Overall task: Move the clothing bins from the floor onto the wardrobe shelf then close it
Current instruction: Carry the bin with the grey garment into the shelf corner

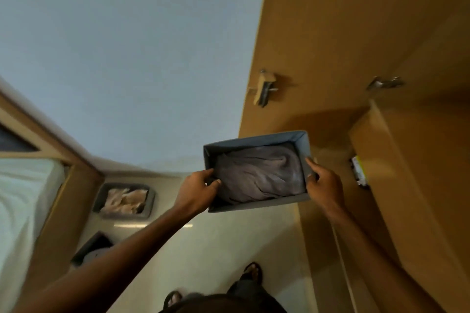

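Both hands are on a bin and it's off the floor, held out in front of the open wardrobe (pixel 330 46). The left hand (pixel 197 189) clamps the near left corner of the grey bin (pixel 254 207), thumb curled over the rim and down inside, fingers wrapped under the wall. The right hand (pixel 323 183) pinches the right wall, thumb laid along the top edge, the other fingers closed around the outside. A firm two-handed carry, bin roughly level.

This looks like the lift-and-place step: one bin in the air, not yet on a shelf. Two more bins wait on the floor (pixel 216 249) to the left, one (pixel 124 201) heaped with pale crumpled clothes, the other (pixel 92 249) dark and partly hidden behind the left forearm. So the job seems early on, with more trips to come and the door still to shut.

The next move calls for swinging the bin right, into the wardrobe opening, and sliding it flat onto a shelf without catching the walls on the panel edge.

The bin is a soft-sided fabric box, rectangular, thin folded walls that could buckle under a hard squeeze. Inside lies a grey-mauve cloth (pixel 259 173), rumpled and matte. The wardrobe is smooth tan board with metal hinges (pixel 264 90); the floor is pale and glossy.
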The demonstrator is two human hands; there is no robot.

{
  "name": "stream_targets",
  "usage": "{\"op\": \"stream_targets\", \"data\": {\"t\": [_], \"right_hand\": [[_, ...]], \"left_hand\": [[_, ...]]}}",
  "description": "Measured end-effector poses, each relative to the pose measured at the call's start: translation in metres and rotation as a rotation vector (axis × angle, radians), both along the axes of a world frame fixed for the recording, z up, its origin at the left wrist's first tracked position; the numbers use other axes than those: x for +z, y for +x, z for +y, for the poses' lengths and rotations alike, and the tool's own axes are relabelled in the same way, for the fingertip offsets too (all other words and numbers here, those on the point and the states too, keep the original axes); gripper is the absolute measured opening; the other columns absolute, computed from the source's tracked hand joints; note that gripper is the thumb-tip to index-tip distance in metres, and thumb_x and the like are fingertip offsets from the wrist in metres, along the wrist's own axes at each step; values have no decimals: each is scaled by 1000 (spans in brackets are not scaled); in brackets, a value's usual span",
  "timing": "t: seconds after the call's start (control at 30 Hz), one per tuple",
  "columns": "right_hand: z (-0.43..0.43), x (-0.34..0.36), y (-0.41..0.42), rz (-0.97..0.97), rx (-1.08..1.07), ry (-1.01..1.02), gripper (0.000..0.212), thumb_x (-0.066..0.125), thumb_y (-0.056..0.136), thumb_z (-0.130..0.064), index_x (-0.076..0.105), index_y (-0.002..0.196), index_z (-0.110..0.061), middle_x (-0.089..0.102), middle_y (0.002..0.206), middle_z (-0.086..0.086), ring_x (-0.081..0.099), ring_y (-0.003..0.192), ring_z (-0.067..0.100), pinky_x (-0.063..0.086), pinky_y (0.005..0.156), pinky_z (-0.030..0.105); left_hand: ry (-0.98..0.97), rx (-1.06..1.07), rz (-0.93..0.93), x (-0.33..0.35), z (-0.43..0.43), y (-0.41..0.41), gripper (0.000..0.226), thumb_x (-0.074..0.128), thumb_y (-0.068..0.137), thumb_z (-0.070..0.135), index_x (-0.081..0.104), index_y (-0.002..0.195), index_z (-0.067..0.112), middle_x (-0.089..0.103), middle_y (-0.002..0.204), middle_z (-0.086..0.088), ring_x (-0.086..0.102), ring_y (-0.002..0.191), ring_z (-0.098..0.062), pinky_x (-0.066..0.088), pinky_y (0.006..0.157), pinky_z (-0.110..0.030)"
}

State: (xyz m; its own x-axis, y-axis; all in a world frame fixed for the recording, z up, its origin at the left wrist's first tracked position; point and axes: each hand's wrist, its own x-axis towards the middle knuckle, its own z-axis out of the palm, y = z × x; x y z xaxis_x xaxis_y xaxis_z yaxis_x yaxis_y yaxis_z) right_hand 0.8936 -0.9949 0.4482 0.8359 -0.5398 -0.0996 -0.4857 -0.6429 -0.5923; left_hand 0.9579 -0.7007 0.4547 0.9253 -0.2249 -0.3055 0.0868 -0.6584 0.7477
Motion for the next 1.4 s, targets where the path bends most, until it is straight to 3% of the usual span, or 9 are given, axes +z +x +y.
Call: {"op": "stream_targets", "data": {"t": [0.1, 0.3, 0.43, 0.67, 0.77, 1.0, 1.17, 1.23, 1.4], "right_hand": [[-60, 30, 9, -68, -46, -24, 48, 45, 93, -8, 55, 135, -29, 58, 56, 10, 39, 43, 15, 31, 45, 26], [-168, 77, 24, -176, -139, -131, 45, 40, 97, -7, 55, 136, -24, 62, 130, 11, 35, 53, -2, 40, 61, 23], [-226, 100, 22, -122, -166, -226, 45, 41, 97, -6, 53, 137, -22, 58, 136, 11, 62, 79, 18, 50, 75, 32], [-330, 124, 38, -38, -271, -237, 41, 44, 94, -4, 62, 129, -19, 62, 131, 12, 62, 86, 23, 49, 74, 27], [-363, 132, 45, -73, -352, -148, 41, 44, 95, -4, 59, 131, -16, 56, 138, 9, 56, 119, 29, 48, 98, 34], [-350, 133, 33, -100, -457, 0, 48, 69, 87, -27, 57, 131, -10, 61, 126, 5, 56, 120, 25, 46, 91, 24], [-302, 90, 9, -5, -285, -135, 98, 66, 56, -82, 56, 133, -21, 40, 148, 3, 33, 140, 20, 32, 116, 38], [-294, 84, 12, 81, -275, -230, 100, 72, 56, -72, 53, 136, -15, 31, 152, 11, 18, 146, 29, 15, 120, 38], [-292, 84, 22, 108, -376, -278, 82, 77, 72, -51, 49, 139, -13, 25, 155, 13, 18, 146, 25, 18, 112, 24]], "left_hand": [[-7, -98, -54, 17, -60, 25, 28, 58, 88, 29, 69, 114, 26, 74, 105, 4, 67, 95, -18, 47, 76, -26], [-104, -251, -140, 41, -165, 58, 30, 58, 87, 26, 69, 115, 27, 73, 105, 7, 67, 97, -14, 54, 82, -29], [-173, -438, -163, 53, -235, 74, 39, 52, 88, 7, 68, 121, 21, 70, 116, 3, 65, 105, -15, 50, 79, -21], [-145, -638, -239, 61, -334, 111, 31, 50, 97, 21, 60, 126, 21, 68, 74, 3, 61, 55, -8, 42, 49, -17], [-174, -777, -246, 66, -373, 120, 33, 50, 98, 30, 56, 130, 24, 68, 85, 5, 62, 66, -7, 43, 57, -16], [-92, -1238, -352, 59, -443, 145, 67, 47, 93, 33, 14, 151, 38, 57, 135, 0, 59, 113, -22, 51, 94, -38], [-85, -1218, -679, 45, -461, 163, 65, 41, 89, 23, 23, 152, 22, 34, 152, -12, 34, 138, -30, 33, 112, -42], [-40, -1215, -736, 39, -467, 164, 69, 45, 87, 21, 23, 152, 19, 21, 156, -18, 21, 143, -38, 29, 115, -50], [-82, -1272, -802, 29, -484, 169, 79, 56, 83, 16, 17, 152, 14, -2, 161, -19, 8, 148, -39, 29, 114, -53]]}}
